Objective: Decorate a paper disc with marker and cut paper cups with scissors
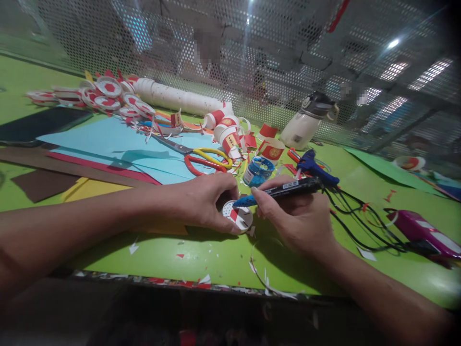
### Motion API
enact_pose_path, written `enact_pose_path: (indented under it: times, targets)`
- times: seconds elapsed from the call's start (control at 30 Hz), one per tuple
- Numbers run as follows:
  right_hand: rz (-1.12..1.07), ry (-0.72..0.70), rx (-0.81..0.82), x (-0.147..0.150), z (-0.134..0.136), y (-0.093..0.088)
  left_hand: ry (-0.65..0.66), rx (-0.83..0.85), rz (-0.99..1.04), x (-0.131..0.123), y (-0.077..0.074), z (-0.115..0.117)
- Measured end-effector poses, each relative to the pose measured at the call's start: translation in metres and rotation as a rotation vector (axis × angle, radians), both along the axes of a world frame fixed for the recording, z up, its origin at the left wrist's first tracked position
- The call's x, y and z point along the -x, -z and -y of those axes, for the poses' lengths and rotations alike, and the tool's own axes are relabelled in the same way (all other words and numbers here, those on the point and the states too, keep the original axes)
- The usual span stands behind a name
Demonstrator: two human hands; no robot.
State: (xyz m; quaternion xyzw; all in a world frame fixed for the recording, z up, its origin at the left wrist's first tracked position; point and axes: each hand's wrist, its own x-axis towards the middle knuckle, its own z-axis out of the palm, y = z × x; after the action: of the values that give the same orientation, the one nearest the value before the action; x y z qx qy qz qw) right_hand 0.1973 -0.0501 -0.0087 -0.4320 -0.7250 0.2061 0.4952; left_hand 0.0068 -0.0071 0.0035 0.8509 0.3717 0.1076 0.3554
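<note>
My left hand [207, 199] is closed on a small round white paper disc [238, 215] with red pieces on it, pinning it to the green table [216, 259]. My right hand [295, 218] grips a black and blue marker pen [284, 191] like a pencil, its blue tip resting on the disc. Both forearms reach in from the bottom edge.
Scissors with yellow and red handles [201, 158] lie on blue paper sheets [108, 144]. Behind the hands stand a small blue jar [257, 171], cut red-and-white paper cups [230, 132], a blue glue gun [317, 166] with black cables, a white bottle [306, 122], finished discs [108, 93] and a purple tool [421, 230].
</note>
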Motion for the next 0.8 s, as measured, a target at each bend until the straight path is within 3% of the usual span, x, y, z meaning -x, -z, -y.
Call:
enact_pose_path:
  times: [0.8]
  targets:
    - [-0.060, -0.054, 0.111, 0.0038, -0.0003, -0.0005, 0.016, -0.006, 0.031, 0.0018, 0.0080, -0.0034]
